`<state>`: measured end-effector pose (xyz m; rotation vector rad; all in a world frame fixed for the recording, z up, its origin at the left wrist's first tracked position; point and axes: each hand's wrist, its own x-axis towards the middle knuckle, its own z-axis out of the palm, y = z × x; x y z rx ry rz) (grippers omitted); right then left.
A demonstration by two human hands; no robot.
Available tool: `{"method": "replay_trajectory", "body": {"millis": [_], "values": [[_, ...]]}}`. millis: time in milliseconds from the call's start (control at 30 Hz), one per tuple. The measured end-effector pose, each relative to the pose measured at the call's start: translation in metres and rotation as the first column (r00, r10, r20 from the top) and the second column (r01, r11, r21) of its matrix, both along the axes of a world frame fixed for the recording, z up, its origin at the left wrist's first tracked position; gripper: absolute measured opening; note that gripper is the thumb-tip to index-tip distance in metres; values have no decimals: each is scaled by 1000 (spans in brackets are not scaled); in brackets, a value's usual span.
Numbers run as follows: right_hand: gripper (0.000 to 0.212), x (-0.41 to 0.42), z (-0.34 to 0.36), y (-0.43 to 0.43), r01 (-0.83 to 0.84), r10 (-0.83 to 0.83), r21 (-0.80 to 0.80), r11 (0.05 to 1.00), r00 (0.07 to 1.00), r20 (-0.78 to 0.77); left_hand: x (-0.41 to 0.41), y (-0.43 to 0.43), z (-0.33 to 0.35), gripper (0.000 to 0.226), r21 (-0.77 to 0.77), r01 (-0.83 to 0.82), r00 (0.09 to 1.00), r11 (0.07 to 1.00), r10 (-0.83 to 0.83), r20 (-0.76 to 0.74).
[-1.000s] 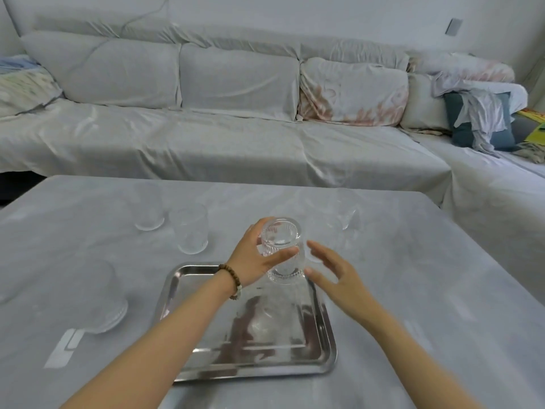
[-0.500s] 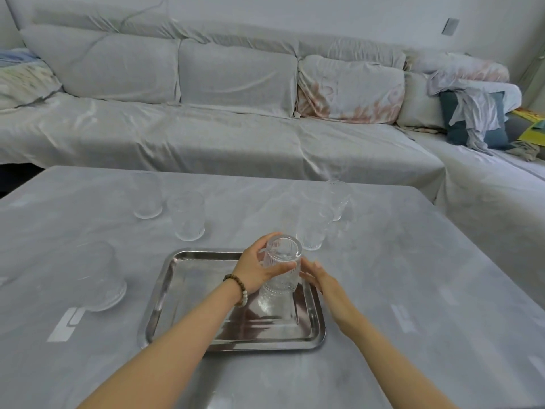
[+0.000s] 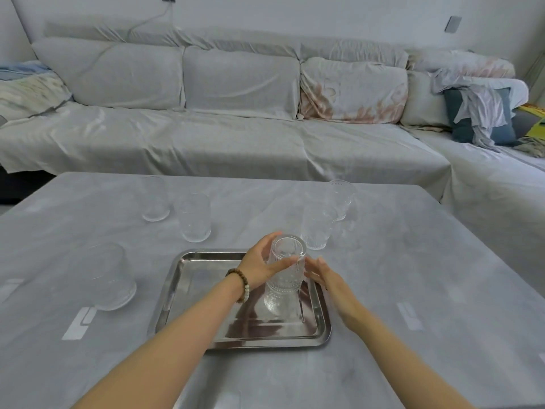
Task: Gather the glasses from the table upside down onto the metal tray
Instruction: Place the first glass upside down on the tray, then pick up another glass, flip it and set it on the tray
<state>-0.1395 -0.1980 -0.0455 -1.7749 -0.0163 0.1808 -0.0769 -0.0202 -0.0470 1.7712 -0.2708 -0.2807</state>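
A rectangular metal tray (image 3: pixel 200 273) lies on the grey table in front of me. A clear ribbed glass (image 3: pixel 284 278) stands upside down on the tray's far right part. My left hand (image 3: pixel 261 265) is wrapped around its upper half. My right hand (image 3: pixel 323 274) hovers open just to the right of the glass, fingers stretched toward it. Several more clear glasses stand on the table: two at the far left (image 3: pixel 154 199) (image 3: pixel 194 216), two behind the tray at the right (image 3: pixel 317 228) (image 3: pixel 340 199), and a wide one near left (image 3: pixel 109 276).
The grey table (image 3: pixel 413 261) ends at its far edge in front of a long sofa (image 3: pixel 206 137) draped in grey cloth. White markings (image 3: pixel 79 323) sit on the tabletop at left and right of the tray.
The glass in my left hand has come down from above the tray's far edge onto the tray. My right hand has closed in beside it.
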Motion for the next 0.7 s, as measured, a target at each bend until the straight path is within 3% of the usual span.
{"method": "replay_trajectory", "body": {"millis": [100, 200, 333, 500, 700], "values": [[50, 12, 4, -16, 78, -78, 5, 997, 997, 17, 13, 3, 15, 94, 34, -31, 999, 999, 31, 19], [45, 31, 15, -35, 236, -238, 54, 970, 971, 22, 32, -3, 35, 88, 41, -73, 997, 997, 72, 21], [45, 58, 21, -56, 382, -379, 220, 898, 924, -55, 68, -27, 48, 71, 106, -26, 999, 994, 28, -20], [65, 89, 4, -66, 331, -267, 339, 881, 938, -223, 111, -62, 49, 85, 260, 123, 988, 958, -94, -120], [45, 103, -14, -66, 307, -253, 361, 880, 949, -190, 136, -92, 32, 96, 346, 171, 985, 922, -157, -68]]}}
